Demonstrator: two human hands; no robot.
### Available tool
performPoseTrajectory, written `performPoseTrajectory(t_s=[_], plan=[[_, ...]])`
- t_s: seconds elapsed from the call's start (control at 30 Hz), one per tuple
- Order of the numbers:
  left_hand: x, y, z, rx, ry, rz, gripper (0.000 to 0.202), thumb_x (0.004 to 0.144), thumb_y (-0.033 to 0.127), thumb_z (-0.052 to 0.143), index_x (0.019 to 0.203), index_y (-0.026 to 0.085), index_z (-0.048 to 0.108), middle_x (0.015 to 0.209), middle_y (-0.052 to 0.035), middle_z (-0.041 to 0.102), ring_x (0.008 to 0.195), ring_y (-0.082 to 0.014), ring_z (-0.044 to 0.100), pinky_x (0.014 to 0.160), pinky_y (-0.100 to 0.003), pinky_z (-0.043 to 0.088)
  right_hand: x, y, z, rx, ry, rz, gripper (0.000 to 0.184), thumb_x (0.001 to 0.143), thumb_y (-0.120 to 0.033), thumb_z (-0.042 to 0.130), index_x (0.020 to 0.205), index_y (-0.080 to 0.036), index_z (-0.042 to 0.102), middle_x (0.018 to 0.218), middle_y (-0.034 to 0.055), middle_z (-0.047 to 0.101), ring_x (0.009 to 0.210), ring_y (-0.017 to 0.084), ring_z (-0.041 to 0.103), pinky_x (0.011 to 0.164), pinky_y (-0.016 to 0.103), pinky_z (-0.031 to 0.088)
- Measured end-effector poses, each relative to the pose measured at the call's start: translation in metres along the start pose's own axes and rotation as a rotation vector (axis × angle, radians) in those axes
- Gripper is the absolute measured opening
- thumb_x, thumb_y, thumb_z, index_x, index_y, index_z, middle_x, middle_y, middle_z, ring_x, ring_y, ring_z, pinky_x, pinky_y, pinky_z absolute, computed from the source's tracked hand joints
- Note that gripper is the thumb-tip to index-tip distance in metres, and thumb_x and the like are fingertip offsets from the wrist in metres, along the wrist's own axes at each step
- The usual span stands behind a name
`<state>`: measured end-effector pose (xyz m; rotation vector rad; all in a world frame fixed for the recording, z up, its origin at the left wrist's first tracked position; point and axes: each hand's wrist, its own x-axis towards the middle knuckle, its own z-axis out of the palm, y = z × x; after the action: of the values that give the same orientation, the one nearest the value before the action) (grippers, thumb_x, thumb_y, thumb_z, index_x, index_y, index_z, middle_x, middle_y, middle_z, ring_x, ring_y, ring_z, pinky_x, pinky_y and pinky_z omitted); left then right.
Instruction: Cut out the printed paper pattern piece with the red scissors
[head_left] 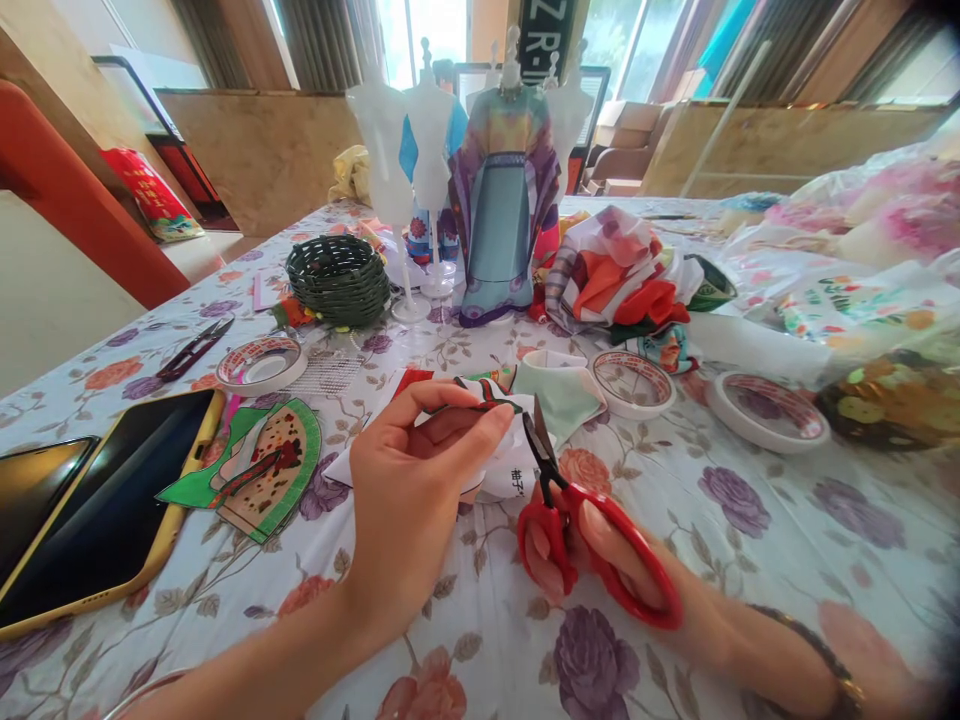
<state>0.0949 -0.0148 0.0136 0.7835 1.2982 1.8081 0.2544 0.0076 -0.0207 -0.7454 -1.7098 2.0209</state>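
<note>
My left hand [420,490] pinches a printed paper sheet [501,432] with red, green and white patterns, holding it just above the table. My right hand [600,555] has its fingers through the handles of red scissors [592,535], whose dark blades point up into the sheet's right edge. A cut-out paper piece in green and brown [259,470] lies to the left of my left hand.
A floral tablecloth [750,560] covers the table. A phone in a yellow case [105,510] lies at the left, beside black snips [195,348] and tape rolls [259,365]. Behind them: a green woven basket [339,280], a dressed paper doll stand [504,210], fabric scraps [622,275] and plastic bags [847,270].
</note>
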Motion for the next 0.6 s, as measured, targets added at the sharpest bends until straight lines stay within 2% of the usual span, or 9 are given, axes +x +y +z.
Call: performPoseTrajectory(t_s=[0.13, 0.33, 0.6], plan=[[-0.001, -0.001, 0.001, -0.055, -0.006, -0.003, 0.018, 0.066, 0.017, 0.083, 0.072, 0.022, 0.067, 0.070, 0.0056, 0.071, 0.055, -0.0060, 0.062, 0.045, -0.012, 0.050, -0.002, -0.005, 0.003, 0.016, 0.005, 0.005, 0.053, 0.089, -0.071, 0.043, 0.067, -0.023, 0.050, 0.065, 0.0009, 0.052, 0.060, 0.018, 0.046, 0.061, 0.037, 0.040], [-0.004, -0.002, 0.001, -0.042, 0.016, 0.079, 0.017, 0.067, 0.013, 0.082, 0.072, 0.023, 0.068, 0.071, 0.0050, 0.069, 0.065, -0.0081, 0.067, 0.054, -0.013, 0.054, -0.005, -0.003, 0.009, 0.053, 0.014, 0.030, 0.051, 0.087, -0.071, 0.047, 0.067, -0.024, 0.049, 0.064, 0.0011, 0.051, 0.060, 0.018, 0.043, 0.060, 0.038, 0.036], [-0.006, -0.004, 0.001, -0.044, 0.003, 0.141, 0.018, 0.071, 0.012, 0.081, 0.075, 0.024, 0.069, 0.074, 0.0063, 0.067, 0.069, -0.0057, 0.068, 0.062, -0.011, 0.054, -0.006, 0.002, 0.014, 0.115, 0.071, 0.056, 0.058, 0.080, -0.078, 0.054, 0.071, -0.021, 0.045, 0.061, -0.0016, 0.045, 0.056, 0.013, 0.036, 0.052, 0.028, 0.026]])
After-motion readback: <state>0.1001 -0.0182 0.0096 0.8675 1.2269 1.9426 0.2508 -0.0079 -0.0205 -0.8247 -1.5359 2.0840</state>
